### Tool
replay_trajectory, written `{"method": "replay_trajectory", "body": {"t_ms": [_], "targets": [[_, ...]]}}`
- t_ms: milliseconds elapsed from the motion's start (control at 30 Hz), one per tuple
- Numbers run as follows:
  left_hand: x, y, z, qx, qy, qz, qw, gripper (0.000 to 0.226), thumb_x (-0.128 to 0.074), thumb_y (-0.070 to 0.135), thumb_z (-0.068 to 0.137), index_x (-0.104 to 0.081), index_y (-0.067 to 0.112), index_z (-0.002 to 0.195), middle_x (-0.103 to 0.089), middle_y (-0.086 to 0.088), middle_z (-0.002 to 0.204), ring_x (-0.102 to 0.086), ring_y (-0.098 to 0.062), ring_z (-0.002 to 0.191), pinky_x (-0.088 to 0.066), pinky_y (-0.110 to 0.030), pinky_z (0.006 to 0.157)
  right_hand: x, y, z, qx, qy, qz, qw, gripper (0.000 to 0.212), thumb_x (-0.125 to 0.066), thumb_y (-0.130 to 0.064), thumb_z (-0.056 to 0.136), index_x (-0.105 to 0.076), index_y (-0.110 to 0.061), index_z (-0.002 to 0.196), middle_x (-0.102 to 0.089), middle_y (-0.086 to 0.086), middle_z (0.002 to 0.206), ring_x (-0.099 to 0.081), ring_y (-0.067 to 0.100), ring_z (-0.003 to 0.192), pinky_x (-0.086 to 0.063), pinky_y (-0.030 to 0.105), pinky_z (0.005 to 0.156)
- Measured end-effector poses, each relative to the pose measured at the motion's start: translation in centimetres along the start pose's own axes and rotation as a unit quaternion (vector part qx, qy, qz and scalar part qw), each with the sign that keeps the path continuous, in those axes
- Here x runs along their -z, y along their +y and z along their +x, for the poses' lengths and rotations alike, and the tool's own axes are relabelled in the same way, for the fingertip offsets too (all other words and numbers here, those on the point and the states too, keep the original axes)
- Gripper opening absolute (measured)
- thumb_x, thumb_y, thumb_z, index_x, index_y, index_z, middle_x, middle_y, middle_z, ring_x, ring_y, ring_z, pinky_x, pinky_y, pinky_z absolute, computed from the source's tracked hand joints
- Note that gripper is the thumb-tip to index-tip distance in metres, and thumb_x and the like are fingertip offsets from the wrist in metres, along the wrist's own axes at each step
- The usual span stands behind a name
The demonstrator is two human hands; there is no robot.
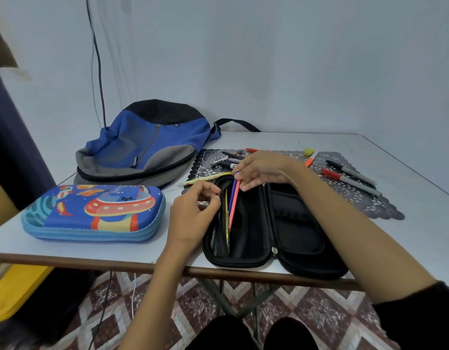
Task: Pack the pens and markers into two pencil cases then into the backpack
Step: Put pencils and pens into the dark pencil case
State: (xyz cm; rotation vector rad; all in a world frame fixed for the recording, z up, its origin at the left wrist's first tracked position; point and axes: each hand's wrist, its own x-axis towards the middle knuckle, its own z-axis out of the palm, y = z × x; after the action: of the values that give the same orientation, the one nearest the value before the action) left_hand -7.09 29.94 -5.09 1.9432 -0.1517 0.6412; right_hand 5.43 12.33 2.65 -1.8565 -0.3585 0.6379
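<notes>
**Friend:** Head view, what's the risk?

**Me:** My right hand [262, 170] pinches pink and purple pens [234, 202], tips inside the open black pencil case [301, 223]. My left hand [193, 208] pinches its edge. They might snag there.

A black pencil case [294, 231] is laid open in front, with a pink pen [233, 210] and a purple pen [232, 195] slanted into its left half. A blue cartoon-printed pencil case [92, 213] is kept zipped to its left, a blue backpack [147, 145] is laid flat behind, and loose markers [349, 181] are scattered farther right.
</notes>
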Motion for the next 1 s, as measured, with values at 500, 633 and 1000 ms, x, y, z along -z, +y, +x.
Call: {"method": "replay_trajectory", "body": {"t_ms": [500, 633, 1000], "targets": [[0.1, 0.0, 0.1, -0.005, 0.001, 0.014, 1.000, 0.013, -0.065, 0.014, 0.087, -0.067, 0.026, 0.092, -0.069, 0.012, 0.085, -0.063, -0.003, 0.083, -0.049, -0.016, 0.071, -3.1, -0.4, -1.3, -0.026, -0.014, -0.030, 0.999, 0.029, -0.064, 0.011, 0.084, -0.056, 0.007, 0.111, -0.070, 0.015, 0.081, -0.071, 0.022, 0.066, -0.059, 0.027, 0.062], [0.1, 0.0, 0.1, -0.009, 0.000, 0.021, 1.000, 0.016, -0.065, 0.010, 0.089, -0.067, 0.025, 0.092, -0.069, 0.012, 0.086, -0.063, -0.003, 0.084, -0.050, -0.017, 0.071, -3.6, -0.5, -1.6, -0.021, 0.010, -0.064, 0.998, 0.026, -0.066, 0.011, 0.082, -0.058, 0.007, 0.107, -0.070, 0.018, 0.081, -0.071, 0.024, 0.067, -0.059, 0.026, 0.061], [0.0, -0.1, 0.2, -0.016, -0.001, 0.006, 1.000, 0.009, -0.062, 0.022, 0.085, -0.065, 0.029, 0.090, -0.067, 0.017, 0.084, -0.063, -0.004, 0.082, -0.050, -0.018, 0.070, -3.9, 0.0, -3.1, -0.012, -0.028, -0.082, 0.996, 0.026, -0.067, 0.012, 0.081, -0.055, 0.000, 0.101, -0.070, 0.018, 0.080, -0.071, 0.027, 0.070, -0.061, 0.033, 0.071]]}}
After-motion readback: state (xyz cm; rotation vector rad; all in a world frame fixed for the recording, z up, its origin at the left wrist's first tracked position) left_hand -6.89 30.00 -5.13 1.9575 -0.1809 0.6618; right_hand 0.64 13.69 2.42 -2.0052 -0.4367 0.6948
